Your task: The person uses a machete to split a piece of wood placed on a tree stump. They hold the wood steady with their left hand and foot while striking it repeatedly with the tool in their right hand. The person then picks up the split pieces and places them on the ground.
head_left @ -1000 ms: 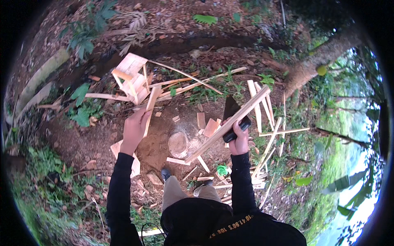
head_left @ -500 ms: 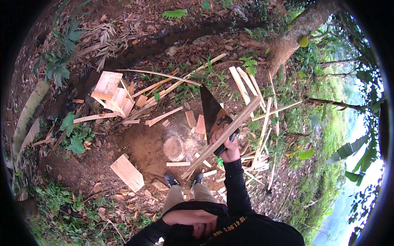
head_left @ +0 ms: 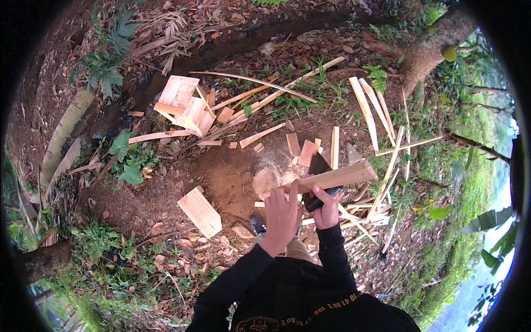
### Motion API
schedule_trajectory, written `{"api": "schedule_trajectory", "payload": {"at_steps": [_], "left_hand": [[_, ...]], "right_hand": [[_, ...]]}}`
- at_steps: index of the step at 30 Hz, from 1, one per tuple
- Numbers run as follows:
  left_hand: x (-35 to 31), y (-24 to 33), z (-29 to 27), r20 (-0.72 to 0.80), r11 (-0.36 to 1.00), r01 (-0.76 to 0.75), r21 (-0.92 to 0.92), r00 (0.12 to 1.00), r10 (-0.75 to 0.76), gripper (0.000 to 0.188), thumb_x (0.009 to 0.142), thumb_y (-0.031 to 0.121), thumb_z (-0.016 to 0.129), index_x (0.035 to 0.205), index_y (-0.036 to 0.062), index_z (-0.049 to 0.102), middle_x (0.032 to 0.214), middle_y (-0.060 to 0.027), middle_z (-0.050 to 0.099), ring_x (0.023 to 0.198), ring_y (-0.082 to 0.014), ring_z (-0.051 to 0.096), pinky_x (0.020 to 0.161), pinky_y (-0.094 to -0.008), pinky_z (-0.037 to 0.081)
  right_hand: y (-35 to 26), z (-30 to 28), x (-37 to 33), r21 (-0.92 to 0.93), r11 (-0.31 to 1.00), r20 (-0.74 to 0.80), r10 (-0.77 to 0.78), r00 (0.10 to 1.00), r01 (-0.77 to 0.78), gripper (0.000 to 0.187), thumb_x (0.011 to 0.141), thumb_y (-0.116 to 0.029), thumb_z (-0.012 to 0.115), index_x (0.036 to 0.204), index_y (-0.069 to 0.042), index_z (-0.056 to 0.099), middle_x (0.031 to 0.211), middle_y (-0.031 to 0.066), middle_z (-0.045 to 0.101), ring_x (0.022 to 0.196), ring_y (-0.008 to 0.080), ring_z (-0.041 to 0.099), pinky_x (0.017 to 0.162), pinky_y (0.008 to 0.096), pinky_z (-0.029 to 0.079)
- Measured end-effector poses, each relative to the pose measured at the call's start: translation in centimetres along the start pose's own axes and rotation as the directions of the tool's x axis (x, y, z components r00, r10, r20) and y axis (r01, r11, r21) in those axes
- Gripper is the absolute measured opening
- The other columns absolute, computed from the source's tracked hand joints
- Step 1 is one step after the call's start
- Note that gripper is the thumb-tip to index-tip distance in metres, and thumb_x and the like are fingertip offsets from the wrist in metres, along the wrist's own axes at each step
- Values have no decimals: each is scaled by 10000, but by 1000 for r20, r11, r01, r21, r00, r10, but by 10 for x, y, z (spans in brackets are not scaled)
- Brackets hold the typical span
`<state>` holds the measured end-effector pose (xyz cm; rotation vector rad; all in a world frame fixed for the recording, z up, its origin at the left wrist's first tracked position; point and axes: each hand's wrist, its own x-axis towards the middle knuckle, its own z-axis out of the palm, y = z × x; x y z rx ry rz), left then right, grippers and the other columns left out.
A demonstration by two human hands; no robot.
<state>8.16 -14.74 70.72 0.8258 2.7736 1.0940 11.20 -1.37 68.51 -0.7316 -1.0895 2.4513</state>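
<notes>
A wooden board (head_left: 345,176) is held up in front of me, slanting slightly up to the right. My left hand (head_left: 282,218) grips its left end, fingers over the edge. My right hand (head_left: 327,210) presses a thumb on the board's near side and also holds the handle of a handsaw. The dark saw blade (head_left: 319,164) sticks out beyond the board, which hides part of it. Below and left of the board is a round wooden stump (head_left: 265,181), partly covered by it.
A small assembly of nailed boards (head_left: 178,93) rests at the far left, near a ditch. A flat board with a pointed end (head_left: 202,213) lies left of my feet. Long strips (head_left: 362,113) and offcuts (head_left: 308,152) are scattered about. A tree trunk (head_left: 437,52) stands at the far right.
My left hand has come up from my body and taken the board's left end. The board has turned from steeply slanted to nearly level. The saw has dropped lower behind it.
</notes>
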Motion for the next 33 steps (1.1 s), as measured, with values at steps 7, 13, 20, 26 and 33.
{"api": "schedule_trajectory", "payload": {"at_steps": [7,13,20,26,33], "left_hand": [[12,-51,24,111,973,-72,-220,989,98,545,768,27,636,1272,18,427,1087,-249,551,947,-420,611,811,-481,499],[20,-188,12,581,153,587,-795,809,-86,281,911,204,587,1136,55,509,802,-51,563,670,-196,594,680,-341,500],[0,-243,-48,749,54,751,-658,661,-52,382,1005,400,474,764,107,510,595,24,415,511,-98,446,584,-281,455],[-6,-159,-96,672,31,673,-739,740,-33,367,1011,317,484,723,89,481,599,32,378,460,-96,422,592,-308,481],[10,-120,-104,541,65,541,-838,841,-31,211,979,238,558,840,84,517,628,11,445,481,-120,468,592,-328,498]], "right_hand": [[26,-5,-7,39,999,-135,22,991,-17,252,828,57,694,867,-85,489,962,108,647,843,175,624,791,308,507],[13,-51,-22,29,999,-131,19,991,-15,229,839,93,619,856,-71,460,1178,264,629,1006,302,655,922,392,529],[-10,-64,-67,-167,984,-153,-85,985,59,220,859,78,603,883,-73,445,1081,230,664,975,292,666,928,418,528],[-4,-84,-81,-182,982,-203,-84,975,47,226,868,62,608,890,-70,426,976,207,675,884,290,679,819,422,574],[-8,-96,-81,-88,996,-156,-5,988,-9,203,866,56,611,907,-71,459,944,186,671,822,271,679,757,379,571]]}}
